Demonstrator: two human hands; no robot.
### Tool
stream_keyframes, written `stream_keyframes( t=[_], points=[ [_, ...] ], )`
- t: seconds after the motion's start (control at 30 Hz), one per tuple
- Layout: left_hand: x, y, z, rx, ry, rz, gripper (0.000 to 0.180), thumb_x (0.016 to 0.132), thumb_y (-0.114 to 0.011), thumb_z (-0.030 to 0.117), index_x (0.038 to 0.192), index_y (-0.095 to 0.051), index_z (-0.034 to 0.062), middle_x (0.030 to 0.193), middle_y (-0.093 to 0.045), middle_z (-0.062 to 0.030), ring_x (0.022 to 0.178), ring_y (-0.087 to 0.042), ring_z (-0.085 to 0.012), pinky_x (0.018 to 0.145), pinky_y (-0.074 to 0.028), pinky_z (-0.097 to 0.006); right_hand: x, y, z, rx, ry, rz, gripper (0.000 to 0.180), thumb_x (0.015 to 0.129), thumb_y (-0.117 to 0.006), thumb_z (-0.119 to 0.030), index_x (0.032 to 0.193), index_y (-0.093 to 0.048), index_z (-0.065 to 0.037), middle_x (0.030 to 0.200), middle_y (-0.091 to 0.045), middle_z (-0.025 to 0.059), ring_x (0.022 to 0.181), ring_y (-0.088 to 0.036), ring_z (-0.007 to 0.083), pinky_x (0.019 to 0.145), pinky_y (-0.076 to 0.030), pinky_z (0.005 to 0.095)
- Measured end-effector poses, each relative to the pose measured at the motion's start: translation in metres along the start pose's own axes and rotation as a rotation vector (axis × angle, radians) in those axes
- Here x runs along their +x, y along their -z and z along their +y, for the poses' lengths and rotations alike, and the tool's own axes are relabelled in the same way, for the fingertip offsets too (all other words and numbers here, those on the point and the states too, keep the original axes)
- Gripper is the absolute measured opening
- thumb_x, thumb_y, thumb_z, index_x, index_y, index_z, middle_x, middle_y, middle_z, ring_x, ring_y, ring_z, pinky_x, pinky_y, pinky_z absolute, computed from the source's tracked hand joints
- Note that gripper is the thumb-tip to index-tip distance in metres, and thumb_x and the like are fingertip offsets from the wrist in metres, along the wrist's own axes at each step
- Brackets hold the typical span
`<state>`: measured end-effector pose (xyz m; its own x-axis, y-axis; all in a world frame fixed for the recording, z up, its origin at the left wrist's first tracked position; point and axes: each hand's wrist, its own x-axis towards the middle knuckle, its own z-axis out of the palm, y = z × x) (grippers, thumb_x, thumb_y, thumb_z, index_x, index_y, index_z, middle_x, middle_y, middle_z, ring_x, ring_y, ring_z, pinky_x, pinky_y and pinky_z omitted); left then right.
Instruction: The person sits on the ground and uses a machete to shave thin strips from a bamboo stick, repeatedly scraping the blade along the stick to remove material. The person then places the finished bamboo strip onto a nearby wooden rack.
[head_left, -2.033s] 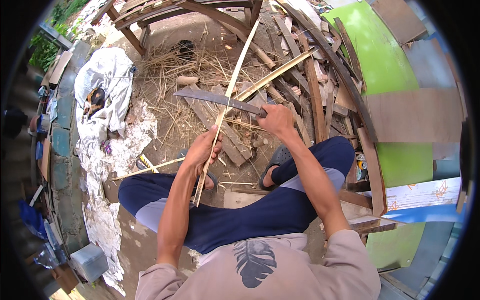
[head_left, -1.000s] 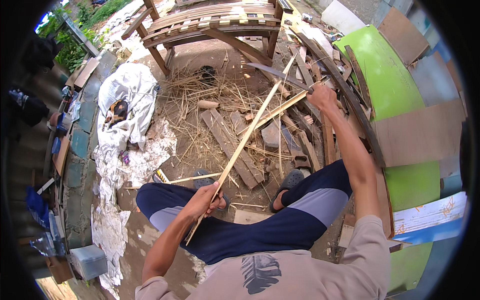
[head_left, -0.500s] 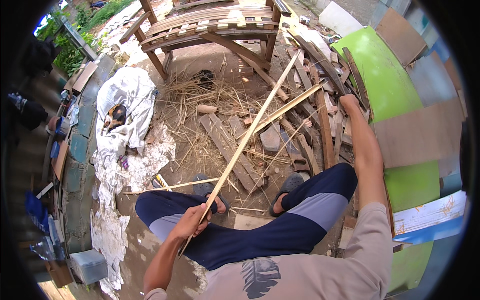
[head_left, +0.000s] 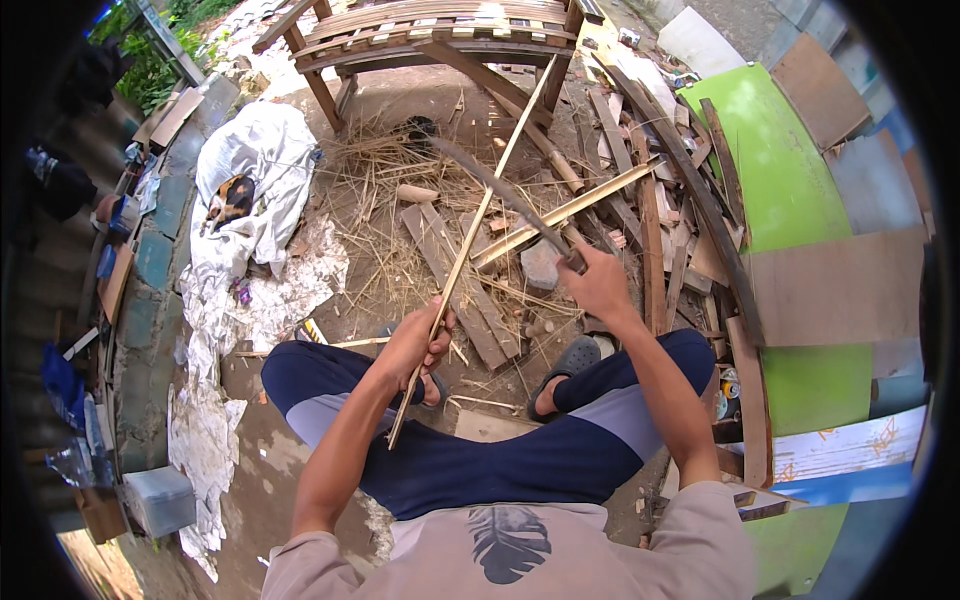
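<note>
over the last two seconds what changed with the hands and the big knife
The right hand swung the long knife up and far out to the right, then brought it back down against the bamboo strip. The left hand kept its grip low on the strip throughout. The person stayed seated with legs folded, and the scattered wood and straw lie as before.

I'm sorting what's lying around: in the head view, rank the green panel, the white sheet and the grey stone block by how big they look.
1. green panel
2. white sheet
3. grey stone block
</note>
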<state>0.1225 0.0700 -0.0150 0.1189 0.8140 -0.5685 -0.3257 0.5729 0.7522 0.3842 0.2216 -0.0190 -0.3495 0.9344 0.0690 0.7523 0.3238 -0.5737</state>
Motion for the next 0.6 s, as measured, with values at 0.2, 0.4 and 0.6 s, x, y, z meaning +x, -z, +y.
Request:
stream_keyframes(
  t=[0.2,0.4,0.6],
  points=[
    [0.019,0.002,-0.024,-0.086,0.119,-0.006,0.05,0.102,-0.031,0.055,0.075,-0.04,0.0133,0.052,-0.032,0.0045,0.037,-0.025,-0.0056,0.033,-0.022,-0.023,-0.062,-0.049,-0.04,-0.076,0.437,-0.107,0.026,0.073,-0.074,-0.029,0.076,-0.058,-0.009,0.063,-0.061,0.0102,0.06,-0.064,0.0323,0.053,-0.047,0.0449],
    [0.017,0.002,-0.031,-0.116,0.124,-0.051,0.049,0.102,-0.03,0.057,0.078,-0.037,0.0144,0.051,-0.03,0.0052,0.035,-0.023,-0.006,0.032,-0.017,-0.024,-0.047,-0.055,-0.031,-0.105,0.432,-0.133,0.029,0.068,-0.076,-0.03,0.077,-0.058,-0.009,0.062,-0.062,0.0103,0.058,-0.063,0.033,0.053,-0.048,0.0456],
    [0.012,-0.002,-0.024,-0.149,0.083,-0.085,0.045,0.103,-0.031,0.053,0.081,-0.038,0.014,0.051,-0.03,0.0057,0.035,-0.024,-0.0048,0.029,-0.019,-0.02,-0.006,-0.048,-0.003,-0.185,0.293,-0.046,0.024,0.072,-0.071,-0.028,0.077,-0.059,-0.008,0.063,-0.063,0.0134,0.06,-0.064,0.0354,0.056,-0.05,0.0471]
  ],
)
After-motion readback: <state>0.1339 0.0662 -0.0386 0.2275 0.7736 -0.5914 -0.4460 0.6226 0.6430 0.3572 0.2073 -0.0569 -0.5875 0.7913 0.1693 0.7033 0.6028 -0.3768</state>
